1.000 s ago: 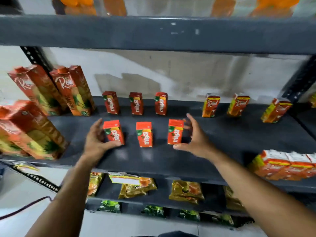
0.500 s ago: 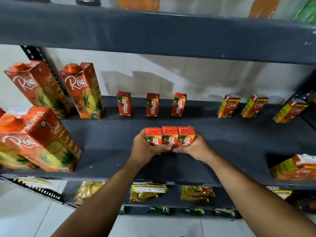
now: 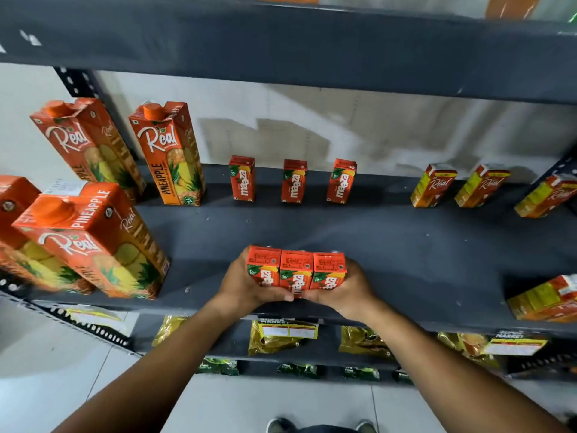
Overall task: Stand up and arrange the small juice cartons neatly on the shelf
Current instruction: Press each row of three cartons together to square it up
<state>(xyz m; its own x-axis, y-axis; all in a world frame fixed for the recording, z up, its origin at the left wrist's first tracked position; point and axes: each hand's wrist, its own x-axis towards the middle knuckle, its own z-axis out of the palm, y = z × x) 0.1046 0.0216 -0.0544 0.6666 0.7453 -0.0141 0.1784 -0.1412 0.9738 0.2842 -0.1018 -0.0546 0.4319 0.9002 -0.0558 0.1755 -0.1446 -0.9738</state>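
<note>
Three small red Maaza cartons stand pressed side by side near the front edge of the dark grey shelf. My left hand cups the left end of the row and my right hand cups the right end, squeezing them together. Three more small Maaza cartons stand spaced apart at the back of the same shelf. Small yellow and red Real cartons stand in a row at the back right.
Tall Real pineapple cartons stand at the back left, and others lean at the front left. More small cartons lie at the front right. An upper shelf overhangs. Snack packets fill the lower shelf.
The front three cartons stood apart a second ago. Both hands pushed them inward into one tight row and still hold them. The camera has moved closer.
</note>
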